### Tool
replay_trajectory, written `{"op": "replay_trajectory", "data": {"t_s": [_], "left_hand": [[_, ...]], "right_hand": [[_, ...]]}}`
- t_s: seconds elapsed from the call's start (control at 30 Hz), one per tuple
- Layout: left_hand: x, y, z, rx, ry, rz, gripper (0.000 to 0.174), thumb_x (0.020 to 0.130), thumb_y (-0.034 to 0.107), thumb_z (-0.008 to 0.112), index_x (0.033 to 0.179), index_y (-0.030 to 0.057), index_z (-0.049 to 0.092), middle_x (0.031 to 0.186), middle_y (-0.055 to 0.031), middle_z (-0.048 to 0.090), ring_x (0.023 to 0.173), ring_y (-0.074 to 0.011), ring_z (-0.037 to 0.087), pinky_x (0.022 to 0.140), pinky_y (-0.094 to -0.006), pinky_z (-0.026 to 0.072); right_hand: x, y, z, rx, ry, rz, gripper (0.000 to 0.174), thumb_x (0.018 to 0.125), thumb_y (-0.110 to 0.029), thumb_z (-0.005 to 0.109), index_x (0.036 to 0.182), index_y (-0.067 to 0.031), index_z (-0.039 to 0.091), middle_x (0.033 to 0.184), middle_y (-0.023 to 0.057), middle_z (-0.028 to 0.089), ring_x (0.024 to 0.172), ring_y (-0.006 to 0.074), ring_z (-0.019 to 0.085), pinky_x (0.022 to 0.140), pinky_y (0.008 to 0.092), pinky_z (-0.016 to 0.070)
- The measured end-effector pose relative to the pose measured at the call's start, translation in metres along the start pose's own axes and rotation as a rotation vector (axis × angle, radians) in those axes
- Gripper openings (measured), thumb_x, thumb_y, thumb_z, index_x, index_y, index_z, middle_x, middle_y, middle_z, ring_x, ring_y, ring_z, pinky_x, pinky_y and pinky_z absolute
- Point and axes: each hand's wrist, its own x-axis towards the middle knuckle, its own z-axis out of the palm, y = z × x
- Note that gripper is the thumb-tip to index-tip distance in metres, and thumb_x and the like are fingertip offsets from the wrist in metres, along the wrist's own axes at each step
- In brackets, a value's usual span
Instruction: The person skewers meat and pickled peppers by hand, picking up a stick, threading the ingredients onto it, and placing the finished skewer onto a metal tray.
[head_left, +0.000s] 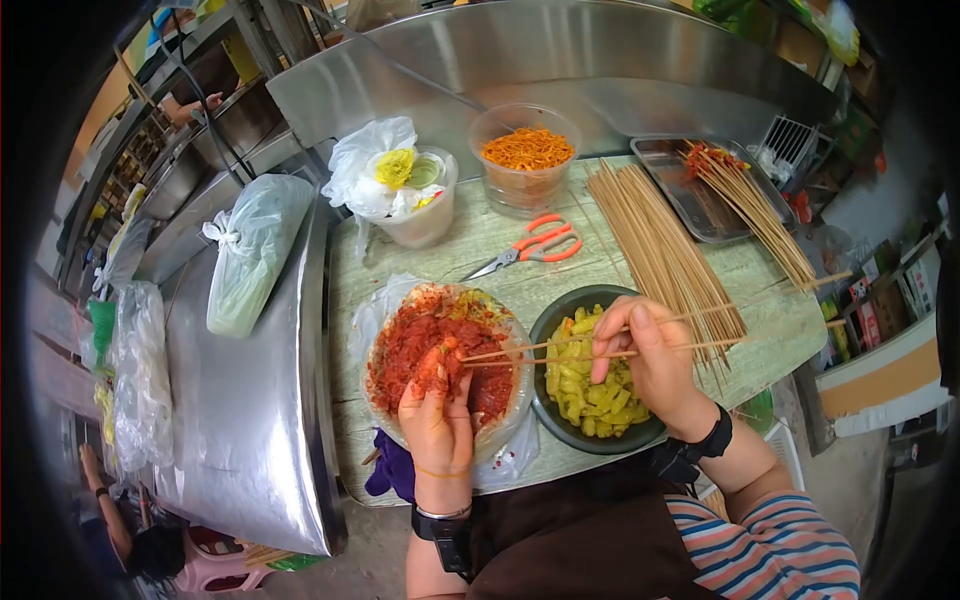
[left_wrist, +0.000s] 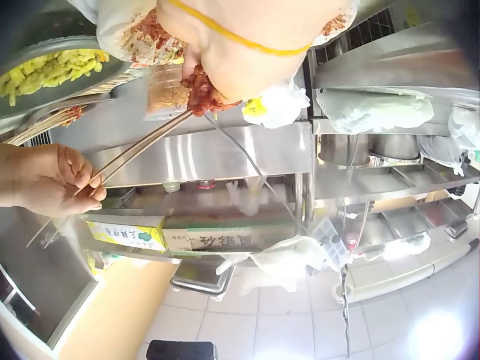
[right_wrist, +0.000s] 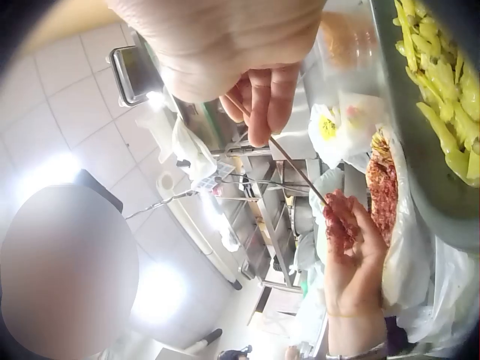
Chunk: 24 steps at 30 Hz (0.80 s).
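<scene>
My left hand (head_left: 440, 440), its fingertips smeared red, pinches a red-coated piece of meat (head_left: 437, 366) above a plastic-lined bowl (head_left: 526, 350) of meat in red chilli paste (head_left: 430, 315). Two thin wooden skewers (left_wrist: 142, 146) run from this meat across to my right hand (head_left: 650, 355), which grips them between thumb and fingers. Their far ends stick out past the right hand. Under the right hand stands a dark bowl (head_left: 543, 400) of yellow-green pickled peppers (head_left: 590, 400). The skewer tips are hidden in the meat.
Orange-handled scissors (head_left: 545, 243) lie behind the bowls. Bare skewers (head_left: 660, 250) are heaped at the right, beside a metal tray (head_left: 650, 155) with loaded skewers (head_left: 740, 190). At the back stand a tub of orange shreds (head_left: 528, 150) and a bag-topped tub (head_left: 425, 222).
</scene>
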Motion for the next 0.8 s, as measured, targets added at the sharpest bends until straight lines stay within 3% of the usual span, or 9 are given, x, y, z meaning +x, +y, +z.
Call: {"op": "replay_trajectory", "data": {"t_s": [0.13, 0.3, 0.43, 0.5, 0.57, 0.7, 0.8], "left_hand": [[0.000, -0.001, 0.000, 0.003, -0.007, 0.005, 0.026, 0.088, 0.002, 0.050, 0.115, -0.0014, 0.053, 0.117, -0.0144, 0.056, 0.105, -0.0238, 0.057, 0.091, -0.0379, 0.0480], [-0.001, -0.002, 0.001, 0.085, 0.023, 0.025, 0.029, 0.088, 0.004, 0.051, 0.117, 0.0001, 0.051, 0.118, -0.0124, 0.055, 0.107, -0.0227, 0.055, 0.091, -0.0371, 0.0470], [0.000, -0.004, 0.001, 0.101, 0.037, 0.031, 0.029, 0.089, 0.003, 0.049, 0.117, 0.0002, 0.051, 0.117, -0.0120, 0.056, 0.106, -0.0221, 0.055, 0.091, -0.0363, 0.0470], [-0.001, -0.003, 0.005, 0.050, 0.098, 0.042, 0.026, 0.089, 0.002, 0.049, 0.114, -0.0009, 0.053, 0.111, -0.0124, 0.059, 0.100, -0.0215, 0.058, 0.086, -0.0334, 0.0490], [-0.001, -0.003, 0.003, 0.047, 0.096, 0.058, 0.026, 0.089, 0.001, 0.047, 0.114, -0.0008, 0.053, 0.111, -0.0121, 0.059, 0.099, -0.0214, 0.059, 0.086, -0.0332, 0.0491], [0.001, -0.006, 0.003, 0.045, 0.123, 0.129, 0.027, 0.089, -0.001, 0.044, 0.114, -0.0011, 0.053, 0.110, -0.0114, 0.059, 0.098, -0.0211, 0.059, 0.083, -0.0313, 0.0499], [0.002, -0.008, -0.002, 0.091, 0.139, 0.162, 0.027, 0.088, -0.002, 0.043, 0.113, -0.0014, 0.053, 0.110, -0.0112, 0.059, 0.097, -0.0211, 0.059, 0.080, -0.0307, 0.0502]], "right_hand": [[-0.007, 0.005, 0.005, -0.035, -0.032, -0.081, 0.035, 0.097, -0.025, 0.036, 0.087, 0.0030, 0.053, 0.081, 0.0114, 0.055, 0.064, 0.0172, 0.061, 0.061, 0.0249, 0.0487], [-0.013, -0.006, 0.012, -0.400, -0.173, -0.296, 0.031, 0.095, -0.021, 0.040, 0.087, 0.0032, 0.057, 0.083, 0.0140, 0.056, 0.067, 0.0171, 0.062, 0.059, 0.0253, 0.0484], [-0.017, -0.002, 0.017, -0.456, -0.269, -0.389, 0.026, 0.094, -0.019, 0.042, 0.088, 0.0015, 0.058, 0.086, 0.0143, 0.057, 0.067, 0.0193, 0.061, 0.059, 0.0267, 0.0486], [-0.016, 0.002, 0.015, -0.606, -0.358, -0.564, 0.016, 0.088, -0.015, 0.052, 0.091, -0.0007, 0.059, 0.087, 0.0122, 0.058, 0.066, 0.0226, 0.061, 0.057, 0.0283, 0.0488], [-0.018, 0.005, 0.019, -0.662, -0.390, -0.616, 0.014, 0.084, -0.013, 0.056, 0.092, -0.0016, 0.059, 0.088, 0.0114, 0.058, 0.067, 0.0233, 0.060, 0.056, 0.0290, 0.0490], [-0.020, 0.007, 0.028, -0.733, -0.422, -0.722, 0.022, 0.073, -0.009, 0.066, 0.094, -0.0036, 0.059, 0.088, 0.0101, 0.058, 0.067, 0.0234, 0.060, 0.053, 0.0300, 0.0486], [-0.020, 0.006, 0.034, -0.747, -0.427, -0.757, 0.022, 0.073, -0.010, 0.067, 0.092, -0.0038, 0.058, 0.087, 0.0090, 0.057, 0.066, 0.0227, 0.060, 0.052, 0.0301, 0.0481]]}}
